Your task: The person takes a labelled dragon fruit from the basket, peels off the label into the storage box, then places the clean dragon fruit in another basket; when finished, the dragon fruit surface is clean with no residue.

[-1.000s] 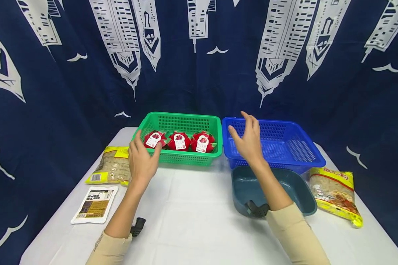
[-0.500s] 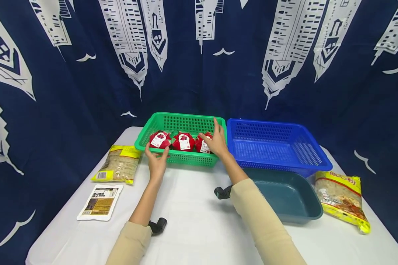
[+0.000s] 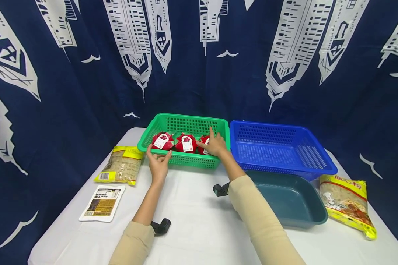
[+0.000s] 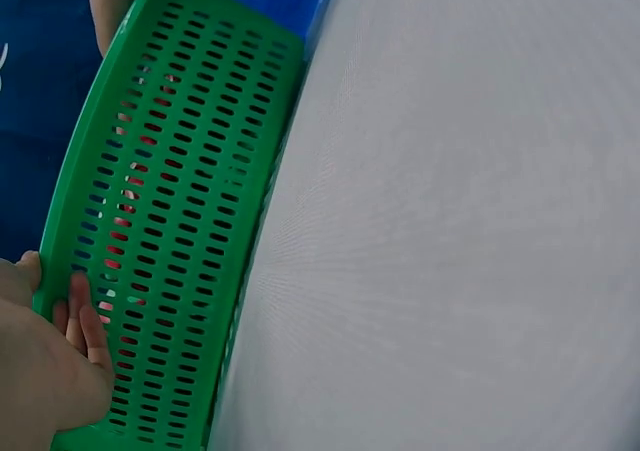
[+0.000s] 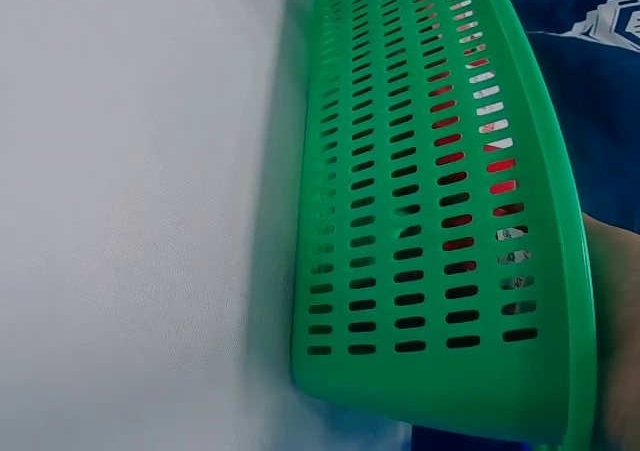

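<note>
A green slotted basket (image 3: 194, 159) holds three red dragon fruits with white labels: a left one (image 3: 163, 141), a middle one (image 3: 187, 143) and a right one (image 3: 203, 140), partly covered by my right hand. My left hand (image 3: 158, 166) grips the front rim near the left corner; in the left wrist view its fingers lie against the slotted outer wall (image 4: 180, 191), below the rim. Inside the basket, my right hand (image 3: 215, 144) grasps the right dragon fruit, thumb on its left and fingers over it. In the right wrist view, the basket wall (image 5: 430, 201) hides most of this hand.
A blue basket (image 3: 278, 171) adjoins on the right, with a dark teal tub (image 3: 292, 198) before it. A yellow food bag (image 3: 346, 200) lies far right. On the left are another yellow bag (image 3: 121, 165) and a white flat pouch (image 3: 103, 203). A patterned curtain (image 3: 192, 84) hangs behind.
Both hands have come to the green basket: the left onto its front rim, the right from over the blue basket leftward and down onto the right dragon fruit. The view has shifted slightly.
</note>
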`<act>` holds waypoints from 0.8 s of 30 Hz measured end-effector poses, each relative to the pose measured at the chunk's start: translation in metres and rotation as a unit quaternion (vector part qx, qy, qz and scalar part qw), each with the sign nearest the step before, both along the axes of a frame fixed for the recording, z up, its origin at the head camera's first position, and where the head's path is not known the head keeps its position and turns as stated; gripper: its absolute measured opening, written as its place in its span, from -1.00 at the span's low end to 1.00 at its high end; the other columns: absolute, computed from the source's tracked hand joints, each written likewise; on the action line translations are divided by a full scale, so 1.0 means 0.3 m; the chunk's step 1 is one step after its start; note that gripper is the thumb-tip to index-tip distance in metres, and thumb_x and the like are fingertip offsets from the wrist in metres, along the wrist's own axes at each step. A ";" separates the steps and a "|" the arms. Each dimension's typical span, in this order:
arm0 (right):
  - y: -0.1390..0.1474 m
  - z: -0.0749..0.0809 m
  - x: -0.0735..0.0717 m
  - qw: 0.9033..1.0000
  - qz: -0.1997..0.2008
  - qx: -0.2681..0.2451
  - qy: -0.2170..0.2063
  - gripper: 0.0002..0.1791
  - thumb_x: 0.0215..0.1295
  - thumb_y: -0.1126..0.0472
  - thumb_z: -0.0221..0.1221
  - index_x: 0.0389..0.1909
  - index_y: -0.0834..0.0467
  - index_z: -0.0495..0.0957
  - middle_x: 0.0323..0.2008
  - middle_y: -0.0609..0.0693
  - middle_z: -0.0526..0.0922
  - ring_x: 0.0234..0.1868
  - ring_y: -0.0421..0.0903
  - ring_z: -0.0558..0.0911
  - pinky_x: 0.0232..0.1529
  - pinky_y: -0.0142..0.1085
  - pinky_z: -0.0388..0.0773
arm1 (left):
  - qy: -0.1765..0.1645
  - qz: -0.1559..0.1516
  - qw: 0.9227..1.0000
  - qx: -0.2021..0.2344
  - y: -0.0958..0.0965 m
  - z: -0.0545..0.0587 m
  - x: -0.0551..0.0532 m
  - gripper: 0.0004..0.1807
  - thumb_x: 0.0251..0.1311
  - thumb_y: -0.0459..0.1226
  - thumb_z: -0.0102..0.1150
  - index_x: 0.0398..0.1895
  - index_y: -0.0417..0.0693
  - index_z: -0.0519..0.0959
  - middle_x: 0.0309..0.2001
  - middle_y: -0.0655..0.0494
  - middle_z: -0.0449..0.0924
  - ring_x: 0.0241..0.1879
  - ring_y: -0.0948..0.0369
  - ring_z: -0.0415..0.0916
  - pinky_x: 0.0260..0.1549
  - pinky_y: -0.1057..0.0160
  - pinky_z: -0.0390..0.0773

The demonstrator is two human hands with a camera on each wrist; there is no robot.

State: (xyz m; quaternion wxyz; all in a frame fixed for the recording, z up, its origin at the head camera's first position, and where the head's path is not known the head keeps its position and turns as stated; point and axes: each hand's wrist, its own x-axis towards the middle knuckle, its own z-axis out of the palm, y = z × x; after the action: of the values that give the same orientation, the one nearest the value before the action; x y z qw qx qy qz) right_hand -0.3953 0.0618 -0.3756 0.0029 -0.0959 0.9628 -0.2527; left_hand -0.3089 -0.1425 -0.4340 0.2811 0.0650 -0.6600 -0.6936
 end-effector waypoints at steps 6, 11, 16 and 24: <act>-0.007 -0.013 -0.004 1.000 -0.018 0.014 -0.003 0.11 0.09 -0.33 0.13 0.44 0.12 -0.24 0.34 0.39 -0.04 0.34 0.32 -0.01 0.29 0.09 -0.02 | 0.000 -0.001 1.000 -0.005 0.000 -0.005 0.001 -0.12 0.11 -0.25 0.26 0.39 -0.02 -0.09 -0.28 -0.03 0.41 -0.38 0.07 0.56 -0.49 0.45 0.43; -0.013 -0.019 -0.002 0.999 -0.022 0.030 0.014 0.07 0.11 -0.33 0.11 0.44 0.14 -0.19 0.27 0.36 0.13 0.28 0.27 0.12 0.25 0.07 0.11 | 0.003 -0.002 1.000 -0.008 -0.003 -0.008 -0.001 -0.12 0.12 -0.25 0.25 0.39 0.00 -0.09 -0.27 -0.03 0.41 -0.44 0.23 0.55 -0.48 0.45 0.44; -0.018 -0.020 0.005 0.998 -0.026 0.043 0.022 0.05 0.13 -0.32 0.09 0.43 0.18 -0.16 0.23 0.35 0.18 0.27 0.25 0.16 0.25 0.04 0.12 | 0.003 -0.002 1.000 -0.009 -0.006 -0.010 0.001 -0.12 0.12 -0.25 0.25 0.39 0.06 -0.08 -0.26 -0.04 0.41 -0.47 0.33 0.52 -0.48 0.45 0.45; -0.020 -0.019 0.002 0.997 -0.032 0.063 0.030 0.03 0.14 -0.34 0.05 0.42 0.21 -0.11 0.24 0.35 0.17 0.27 0.24 0.17 0.26 0.00 0.12 | 0.002 -0.009 1.000 -0.010 -0.004 0.002 0.003 -0.08 0.11 -0.25 0.25 0.42 0.01 -0.13 -0.27 -0.05 0.39 -0.40 0.23 0.53 -0.50 0.48 0.44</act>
State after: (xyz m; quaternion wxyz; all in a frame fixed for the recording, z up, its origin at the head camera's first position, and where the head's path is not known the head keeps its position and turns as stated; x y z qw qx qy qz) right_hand -0.3947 0.0559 -0.3812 -0.0276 -0.0723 0.9790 -0.1884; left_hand -0.3079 -0.1438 -0.4333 0.2771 0.0547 -0.6668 -0.6897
